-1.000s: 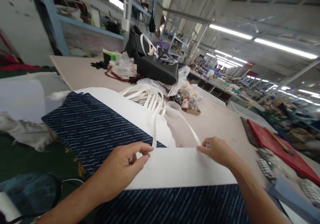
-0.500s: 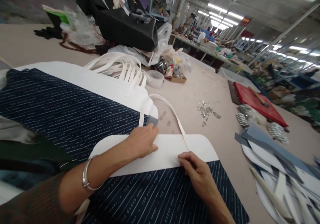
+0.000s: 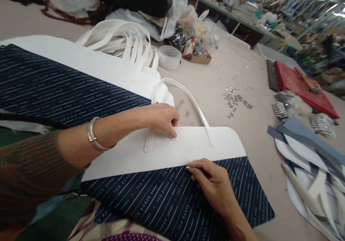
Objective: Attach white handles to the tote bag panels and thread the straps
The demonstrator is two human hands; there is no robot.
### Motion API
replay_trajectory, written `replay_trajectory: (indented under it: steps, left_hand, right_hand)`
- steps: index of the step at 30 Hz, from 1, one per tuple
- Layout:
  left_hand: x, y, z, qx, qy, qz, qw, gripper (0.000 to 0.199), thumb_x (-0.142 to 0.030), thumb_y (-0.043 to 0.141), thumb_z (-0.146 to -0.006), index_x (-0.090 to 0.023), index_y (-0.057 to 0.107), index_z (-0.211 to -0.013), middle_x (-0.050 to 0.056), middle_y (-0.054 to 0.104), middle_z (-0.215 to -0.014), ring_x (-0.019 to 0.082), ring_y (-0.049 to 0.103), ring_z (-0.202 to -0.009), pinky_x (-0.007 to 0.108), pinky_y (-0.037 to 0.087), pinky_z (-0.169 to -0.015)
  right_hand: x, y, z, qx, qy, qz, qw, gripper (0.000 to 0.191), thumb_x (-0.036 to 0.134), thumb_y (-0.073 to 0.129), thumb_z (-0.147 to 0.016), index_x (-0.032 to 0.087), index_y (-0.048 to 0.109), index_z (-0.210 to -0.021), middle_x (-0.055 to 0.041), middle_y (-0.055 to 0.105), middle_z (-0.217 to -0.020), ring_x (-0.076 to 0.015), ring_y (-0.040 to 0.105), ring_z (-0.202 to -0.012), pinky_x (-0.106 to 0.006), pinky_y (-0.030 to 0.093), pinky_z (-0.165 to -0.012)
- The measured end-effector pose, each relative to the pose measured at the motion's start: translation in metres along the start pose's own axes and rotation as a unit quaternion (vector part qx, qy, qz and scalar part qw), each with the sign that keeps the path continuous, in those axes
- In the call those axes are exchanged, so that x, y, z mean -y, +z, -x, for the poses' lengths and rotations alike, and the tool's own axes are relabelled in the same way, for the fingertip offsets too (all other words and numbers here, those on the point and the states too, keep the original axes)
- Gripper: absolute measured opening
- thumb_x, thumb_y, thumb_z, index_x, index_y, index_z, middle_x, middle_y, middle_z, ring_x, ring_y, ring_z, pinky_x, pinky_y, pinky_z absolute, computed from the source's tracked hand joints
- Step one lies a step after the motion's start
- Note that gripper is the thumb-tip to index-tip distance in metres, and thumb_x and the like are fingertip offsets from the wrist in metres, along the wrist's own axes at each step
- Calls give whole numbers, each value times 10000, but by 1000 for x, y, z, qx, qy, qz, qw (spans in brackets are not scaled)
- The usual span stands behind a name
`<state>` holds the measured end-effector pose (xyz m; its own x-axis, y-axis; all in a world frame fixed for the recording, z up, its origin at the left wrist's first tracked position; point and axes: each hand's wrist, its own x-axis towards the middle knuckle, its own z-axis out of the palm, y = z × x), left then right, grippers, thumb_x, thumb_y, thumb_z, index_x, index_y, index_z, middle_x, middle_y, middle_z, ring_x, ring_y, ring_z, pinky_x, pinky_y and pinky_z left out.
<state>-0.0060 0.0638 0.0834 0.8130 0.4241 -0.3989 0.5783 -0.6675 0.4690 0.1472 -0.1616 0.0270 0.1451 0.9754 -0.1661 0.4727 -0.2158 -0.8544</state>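
Note:
A white-topped panel with navy striped lettered fabric [image 3: 167, 194] lies in front of me. A cream strap [image 3: 192, 95] arches beyond its top edge, both ends lying on the white band [image 3: 183, 147]. My left hand [image 3: 164, 120], with a bracelet at the wrist, rests at the band's top edge beside the strap's left end, fingers curled down; what they hold, if anything, is hidden. Over the seam of band and fabric, my right hand [image 3: 206, 174] pinches a tiny white piece between thumb and forefinger.
Similar panels [image 3: 72, 86] are stacked at the left, with cream straps [image 3: 121, 41] on them. Behind are a tape roll [image 3: 169, 58] and a small box [image 3: 201, 58]. Metal bits [image 3: 237, 99], a red packet [image 3: 304, 86], a hammer [image 3: 307, 79] and cut pieces [image 3: 309, 162] lie right.
The view has tilted down. My left hand has moved to the panel's top edge, and the strap's left end now lies on the white band. My right hand has moved off the strap's right end.

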Motion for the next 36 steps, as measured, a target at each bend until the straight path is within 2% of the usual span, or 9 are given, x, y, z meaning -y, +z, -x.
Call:
replay_trajectory:
  steps: [6,11,14,18,22,24,27,33,36]
  left_hand:
    - [-3,-13,-10,68,16,10,997,161,-319,761,-701,-199,705,-793,-24,656,-695,141,526,-632,259,302,-589]
    - [-11,-25,-32,167,32,-7,985,171,-275,767,-720,-129,756,-808,-32,597,-587,121,465,-596,266,341,-662]
    - [-12,-26,-48,212,13,-9,977,214,-342,775,-728,-128,769,-743,-11,545,-523,139,449,-565,298,364,-659]
    - [-10,-21,-59,258,-13,37,965,258,-410,821,-642,-172,738,-589,10,505,-479,167,466,-554,314,373,-600]
    - [-11,-13,-57,310,-14,176,934,184,-352,824,-603,-199,786,-698,41,657,-613,203,576,-630,312,430,-605]
    - [-12,-5,-56,318,-31,252,913,236,-287,860,-521,-190,795,-726,68,712,-684,239,624,-677,335,474,-628]
    - [-13,8,-57,325,0,324,888,276,-198,842,-452,-203,791,-724,66,744,-717,269,655,-731,364,521,-661]
    - [-6,21,-58,389,-15,357,849,207,-255,783,-544,-185,782,-739,91,748,-750,278,668,-730,393,539,-651]
    - [-5,20,-56,386,-33,366,846,147,-270,763,-613,-175,780,-723,98,739,-740,285,676,-730,401,541,-655]
  right_hand:
    - [7,0,-6,9,-42,87,995,146,249,574,-934,226,714,-899,-11,652,-761,-147,624,-699,-269,500,-662]
    - [15,-3,-10,36,-27,119,992,133,228,581,-929,230,688,-849,0,651,-783,-146,607,-724,-273,485,-711]
    - [19,-6,-14,66,-7,119,991,146,224,569,-933,223,667,-825,-4,658,-802,-151,614,-740,-281,491,-730]
    - [21,-9,-17,84,-12,132,988,136,206,562,-931,219,648,-826,-3,662,-818,-150,619,-758,-284,485,-739]
    - [17,-7,-18,70,-35,127,989,110,198,570,-925,223,654,-859,-4,676,-843,-150,624,-781,-278,483,-740]
    - [14,-6,-16,52,-21,122,991,68,218,592,-915,223,646,-875,1,675,-811,-147,619,-733,-268,485,-701]
    - [10,-4,-12,30,-1,130,991,55,252,616,-904,225,622,-857,17,653,-728,-135,586,-633,-252,474,-627]
    - [9,-2,-11,4,-71,156,985,114,208,595,-912,231,581,-802,21,623,-723,-132,588,-650,-238,463,-625]
    - [11,0,-11,-5,-86,162,983,119,187,585,-911,232,568,-803,24,607,-724,-129,586,-656,-234,461,-622]
